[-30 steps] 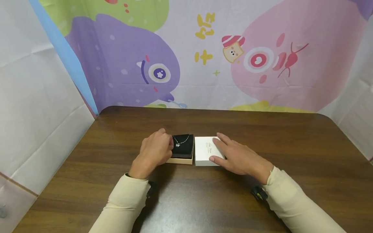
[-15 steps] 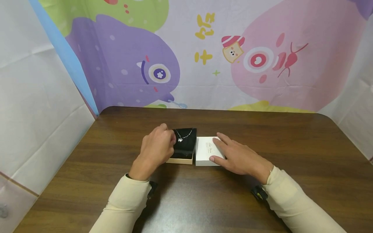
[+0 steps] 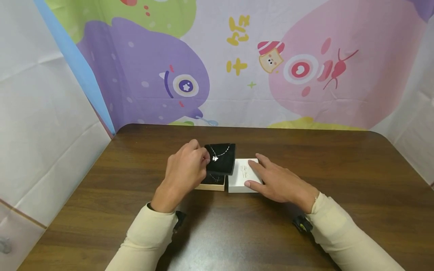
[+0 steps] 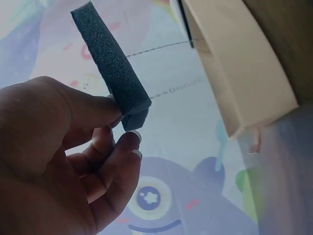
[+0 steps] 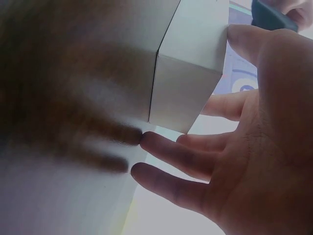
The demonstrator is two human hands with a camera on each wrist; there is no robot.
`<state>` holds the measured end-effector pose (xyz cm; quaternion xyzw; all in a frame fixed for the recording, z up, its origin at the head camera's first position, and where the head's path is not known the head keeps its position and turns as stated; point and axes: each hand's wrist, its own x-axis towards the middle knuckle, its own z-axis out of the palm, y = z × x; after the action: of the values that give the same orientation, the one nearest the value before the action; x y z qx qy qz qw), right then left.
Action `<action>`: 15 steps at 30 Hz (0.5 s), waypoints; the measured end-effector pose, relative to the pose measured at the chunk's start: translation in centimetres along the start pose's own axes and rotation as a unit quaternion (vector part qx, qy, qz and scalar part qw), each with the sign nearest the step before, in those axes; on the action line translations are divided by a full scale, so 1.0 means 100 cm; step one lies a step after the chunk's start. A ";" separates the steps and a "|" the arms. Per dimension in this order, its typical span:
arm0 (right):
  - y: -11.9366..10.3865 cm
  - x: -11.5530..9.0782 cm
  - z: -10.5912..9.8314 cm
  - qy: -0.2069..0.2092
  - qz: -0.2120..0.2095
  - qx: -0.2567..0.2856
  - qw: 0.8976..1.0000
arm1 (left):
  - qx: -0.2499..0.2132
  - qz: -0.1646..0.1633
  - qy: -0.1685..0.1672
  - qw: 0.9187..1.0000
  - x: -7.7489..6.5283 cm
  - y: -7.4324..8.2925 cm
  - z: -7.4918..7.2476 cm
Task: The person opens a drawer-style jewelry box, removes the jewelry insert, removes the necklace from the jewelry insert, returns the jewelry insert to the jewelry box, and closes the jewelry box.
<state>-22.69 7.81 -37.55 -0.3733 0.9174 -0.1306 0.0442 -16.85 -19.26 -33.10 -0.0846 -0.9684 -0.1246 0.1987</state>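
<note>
My left hand (image 3: 184,173) pinches a black foam jewellery insert (image 3: 225,162) by its left edge and holds it above an open cream box base (image 3: 213,187). A silver necklace (image 3: 215,158) with a small pendant lies across the insert's face. In the left wrist view, two chain strands (image 4: 161,50) run from the foam pad (image 4: 115,61) towards the cream box (image 4: 254,68). My right hand (image 3: 276,182) rests with extended fingers on a white box lid (image 3: 239,177) with gold lettering, just right of the base. The base's left part is hidden behind my left hand.
Both boxes stand on a brown wooden table (image 3: 305,154). A cartoon-printed cloth (image 3: 234,98) hangs behind its far edge, and white panels (image 3: 51,105) flank the sides. A small pinkish tab (image 4: 255,141) sticks out at the cream box's corner.
My left hand has lifted the foam insert with the necklace out of the cream base, up and to the right. The right hand and the white lid have barely moved.
</note>
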 end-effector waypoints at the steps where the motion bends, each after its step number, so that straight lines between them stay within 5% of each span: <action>1: 0.000 0.000 0.000 0.003 -0.003 0.000 1.000 | 0.000 0.004 0.005 1.000 0.000 0.001 -0.001; 15: -0.004 0.004 -0.002 0.076 -0.014 -0.018 0.997 | -0.010 0.053 0.100 0.994 -0.003 0.014 -0.016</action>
<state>-22.71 7.31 -37.22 -0.3757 0.9150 -0.1429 -0.0346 -15.74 -18.36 -31.53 -0.1247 -0.9366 -0.1314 0.2999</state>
